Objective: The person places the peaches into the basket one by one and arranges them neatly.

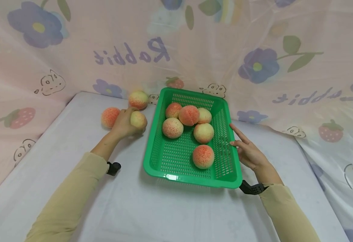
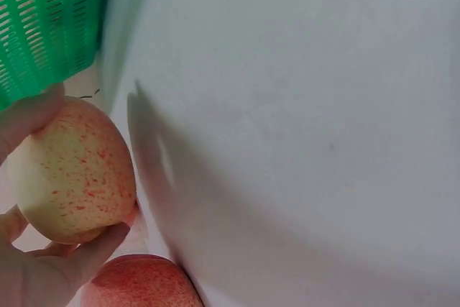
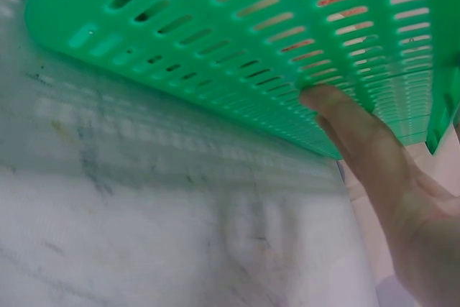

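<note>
My left hand point(image 1: 124, 125) grips a pale yellow peach point(image 1: 138, 120) with red flecks, just left of the green basket point(image 1: 191, 184). In the left wrist view, thumb and fingers curl round this peach point(image 2: 75, 177), which is close to the basket wall point(image 2: 50, 26). A redder peach point(image 1: 110, 117) lies left of that hand, and another yellow-red peach point(image 1: 138, 99) sits behind it. Several peaches point(image 1: 203, 156) lie inside the basket. My right hand point(image 1: 250, 154) touches the basket's right side; the right wrist view shows extended fingers point(image 3: 359, 134) against the slotted outer wall.
A white cloth point(image 1: 119, 205) covers the table. Behind and at the sides hangs a pink printed curtain point(image 1: 194, 43) with flowers and rabbits. The basket's far end stands close to the curtain.
</note>
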Demonstrator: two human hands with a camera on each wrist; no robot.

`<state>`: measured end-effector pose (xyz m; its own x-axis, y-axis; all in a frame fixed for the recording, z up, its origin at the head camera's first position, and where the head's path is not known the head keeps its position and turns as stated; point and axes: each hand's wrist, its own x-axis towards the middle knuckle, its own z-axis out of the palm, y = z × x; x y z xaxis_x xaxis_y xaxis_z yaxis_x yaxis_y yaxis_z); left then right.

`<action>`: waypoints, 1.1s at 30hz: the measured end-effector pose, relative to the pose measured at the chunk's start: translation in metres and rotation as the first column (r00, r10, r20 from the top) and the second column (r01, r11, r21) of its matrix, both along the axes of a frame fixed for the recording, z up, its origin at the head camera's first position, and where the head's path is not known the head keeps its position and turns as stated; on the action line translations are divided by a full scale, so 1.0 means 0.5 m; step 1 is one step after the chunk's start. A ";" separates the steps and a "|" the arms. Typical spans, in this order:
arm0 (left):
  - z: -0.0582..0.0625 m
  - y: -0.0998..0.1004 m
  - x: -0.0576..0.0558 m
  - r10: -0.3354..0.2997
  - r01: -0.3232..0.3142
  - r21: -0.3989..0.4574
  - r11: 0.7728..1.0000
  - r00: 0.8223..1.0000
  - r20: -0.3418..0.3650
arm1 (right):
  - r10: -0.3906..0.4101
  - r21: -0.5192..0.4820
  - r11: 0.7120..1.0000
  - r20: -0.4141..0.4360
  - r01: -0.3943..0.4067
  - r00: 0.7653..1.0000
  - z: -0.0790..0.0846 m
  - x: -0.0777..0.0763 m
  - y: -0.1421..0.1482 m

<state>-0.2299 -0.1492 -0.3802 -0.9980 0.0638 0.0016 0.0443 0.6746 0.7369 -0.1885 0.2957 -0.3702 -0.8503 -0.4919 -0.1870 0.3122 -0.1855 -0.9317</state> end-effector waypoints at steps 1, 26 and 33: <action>0.001 0.000 0.001 0.006 -0.006 0.005 1.000 1.000 -0.003 | -0.001 0.002 1.000 -0.003 0.001 1.000 0.000 0.000 -0.001; 0.092 0.000 0.034 0.181 -0.173 0.314 0.933 0.984 0.006 | -0.008 0.023 1.000 -0.016 0.009 1.000 0.000 -0.001 -0.003; 0.128 0.015 0.045 0.083 -0.118 0.388 0.914 0.991 0.104 | -0.014 0.015 1.000 -0.005 0.014 1.000 0.000 0.001 -0.003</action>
